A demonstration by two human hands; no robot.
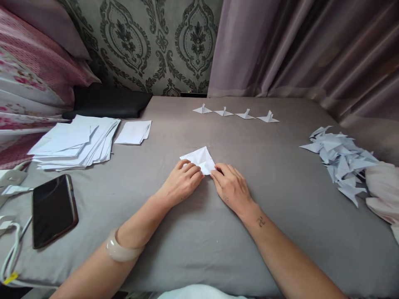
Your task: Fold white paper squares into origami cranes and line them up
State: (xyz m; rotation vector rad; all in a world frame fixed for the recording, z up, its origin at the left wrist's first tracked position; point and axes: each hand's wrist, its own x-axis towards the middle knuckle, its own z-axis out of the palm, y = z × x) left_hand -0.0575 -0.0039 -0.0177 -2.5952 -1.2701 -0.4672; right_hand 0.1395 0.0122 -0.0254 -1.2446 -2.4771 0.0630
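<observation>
Folded white sheet (204, 158) sits mid-table in front of you; take it as clock center, 12 pointing away from you. Should handle near weightless: limp on single layers, stiffer at creases, dry and low-slip, easily dented or torn. Best hold looks like doubled edges and corners, light pinch; flat pressure on creases only. Your right hand (232, 182) has thumb and index pinching its corner at 4. Your left hand (182, 179) has fingers bunched on its edge at 8; thumb mostly hidden, can't tell if it pinches. Grey cloth (280, 245) underneath looks soft, so little backing for creasing. Row of four folded paper birds (246, 115) runs 12 to 2, loose pile of folded paper (339, 155) at 3, small paper stack (131, 133) near 10, large paper stack (73, 145) at 9, phone (54, 211) past 8.
</observation>
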